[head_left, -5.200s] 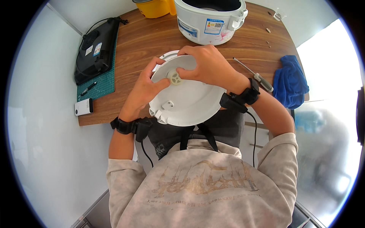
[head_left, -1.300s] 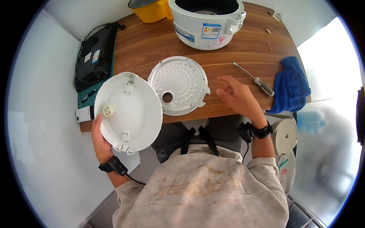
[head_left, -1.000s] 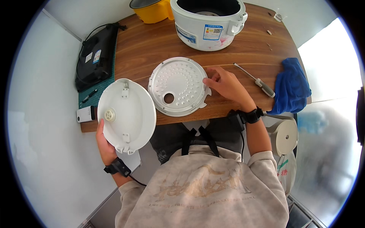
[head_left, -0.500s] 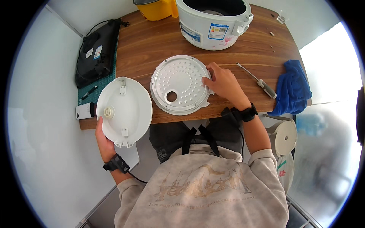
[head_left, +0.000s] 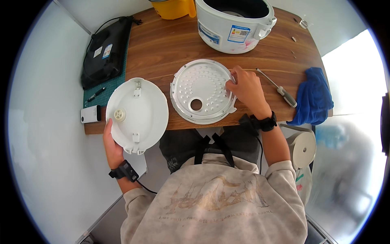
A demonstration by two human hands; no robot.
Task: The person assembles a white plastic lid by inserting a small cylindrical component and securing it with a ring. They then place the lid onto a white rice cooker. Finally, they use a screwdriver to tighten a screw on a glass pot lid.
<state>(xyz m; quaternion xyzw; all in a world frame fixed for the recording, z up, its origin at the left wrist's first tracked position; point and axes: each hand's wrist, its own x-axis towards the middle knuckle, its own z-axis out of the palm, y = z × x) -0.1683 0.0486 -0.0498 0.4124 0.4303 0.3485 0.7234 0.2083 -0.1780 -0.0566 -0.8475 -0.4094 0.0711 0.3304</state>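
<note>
My left hand (head_left: 112, 143) grips the lower left rim of a white plastic lid shell (head_left: 152, 116), thumb on the rim and the other fingers hidden under it. The shell is tilted with its hollow inside facing up, showing a cream round fitting (head_left: 119, 115) and two small white brackets. To its right, a round silver metal plate (head_left: 203, 85) with raised dimples and one round hole lies at the table's front. My right hand (head_left: 246, 88) pinches the plate's right edge between thumb and fingers. Part of that edge is hidden by the hand.
A white rice cooker body (head_left: 211, 30) stands at the back beside a yellow container (head_left: 172, 10). On the right lie a screwdriver (head_left: 278, 87) and a blue cloth (head_left: 315, 97). A black appliance (head_left: 105, 55), pen (head_left: 96, 94) and white power bank (head_left: 90, 114) are at left.
The metal plate has shifted a little to the right along with my right hand. The white lid shell has moved slightly up and right in my left hand. The view has also shifted slightly.
</note>
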